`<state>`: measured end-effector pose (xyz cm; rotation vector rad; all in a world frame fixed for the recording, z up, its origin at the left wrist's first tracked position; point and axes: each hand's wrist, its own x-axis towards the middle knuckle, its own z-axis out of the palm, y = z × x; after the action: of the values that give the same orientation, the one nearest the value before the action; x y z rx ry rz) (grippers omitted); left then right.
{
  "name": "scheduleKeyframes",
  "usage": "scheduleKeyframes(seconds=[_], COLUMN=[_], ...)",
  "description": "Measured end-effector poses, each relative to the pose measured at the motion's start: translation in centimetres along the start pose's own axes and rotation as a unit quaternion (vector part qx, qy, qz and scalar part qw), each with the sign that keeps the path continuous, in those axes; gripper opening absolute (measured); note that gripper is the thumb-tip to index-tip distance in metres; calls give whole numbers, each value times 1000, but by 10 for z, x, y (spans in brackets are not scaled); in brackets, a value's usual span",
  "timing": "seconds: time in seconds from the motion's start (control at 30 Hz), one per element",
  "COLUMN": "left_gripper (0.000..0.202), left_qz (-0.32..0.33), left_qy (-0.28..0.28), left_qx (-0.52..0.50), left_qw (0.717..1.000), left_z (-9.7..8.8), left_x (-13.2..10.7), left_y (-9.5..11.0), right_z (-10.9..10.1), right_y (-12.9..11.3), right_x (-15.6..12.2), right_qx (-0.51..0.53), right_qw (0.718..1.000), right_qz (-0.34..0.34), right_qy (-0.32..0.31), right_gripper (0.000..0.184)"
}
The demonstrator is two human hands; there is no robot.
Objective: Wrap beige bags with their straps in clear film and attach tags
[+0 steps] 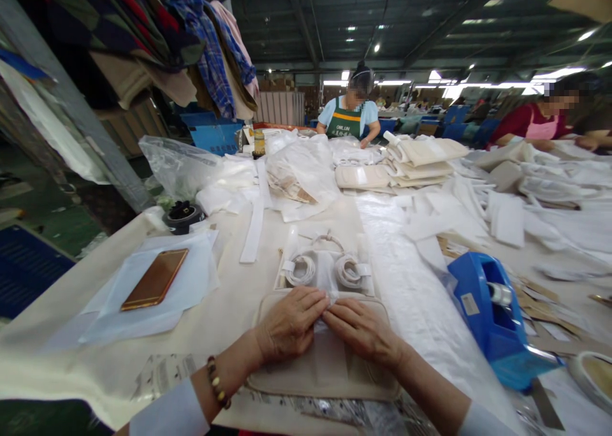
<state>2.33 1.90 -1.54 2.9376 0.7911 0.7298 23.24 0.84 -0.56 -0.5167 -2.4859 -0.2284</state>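
Observation:
A flat beige padded bag (282, 378) lies in front of me, with a white strip (329, 359) running down its middle. Its upper section holds two coiled light-coloured straps (300, 269), each with a white paper wrap, and a small handle or cord loop (329, 238) shows above them. My left hand (292, 320) and my right hand (362, 331) meet over the bag's centre. Fingers of both are closed together on the white strip, fingertips nearly touching. The exact grip under the fingers is partly hidden. A beaded bracelet (218, 383) circles my left wrist.
A blue tape dispenser (492, 315) stands to the right. On the left a brown-gold phone (155, 280) rests on white sheets (191, 289), near a black tape roll (182, 216). Stacked beige bags (421, 155) and plastic wrapping cover the far table. Two people work beyond.

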Motion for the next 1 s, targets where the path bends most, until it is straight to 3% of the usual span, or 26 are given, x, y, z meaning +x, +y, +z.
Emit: scheduleKeyframes(seconds=[0.13,0.2,0.3,0.37,0.57,0.7,1.0], left_gripper=[45,39,36,36,36,35,37], left_qz=[20,33,50,52,42,32,47], left_qy=[33,52,62,67,59,46,50], left_qx=[40,57,85,100,107,105,129], left_qw=[998,997,993,991,992,993,989], left_z=[6,9,10,9,8,11,16], left_x=[1,0,1,1,1,-1,-4], left_y=[-1,-1,0,1,4,3,1], right_z=[-5,-8,-10,-9,9,23,46], right_y=[3,12,33,48,74,77,93], right_x=[3,10,32,50,82,81,77], right_qx=[34,-4,-100,-122,-108,-77,-47], right_qw=[999,996,970,951,940,928,898], right_qz=[16,79,219,260,264,290,372], right_qy=[25,44,-43,-111,-186,-222,-232], right_gripper=[32,35,30,26,26,27,21])
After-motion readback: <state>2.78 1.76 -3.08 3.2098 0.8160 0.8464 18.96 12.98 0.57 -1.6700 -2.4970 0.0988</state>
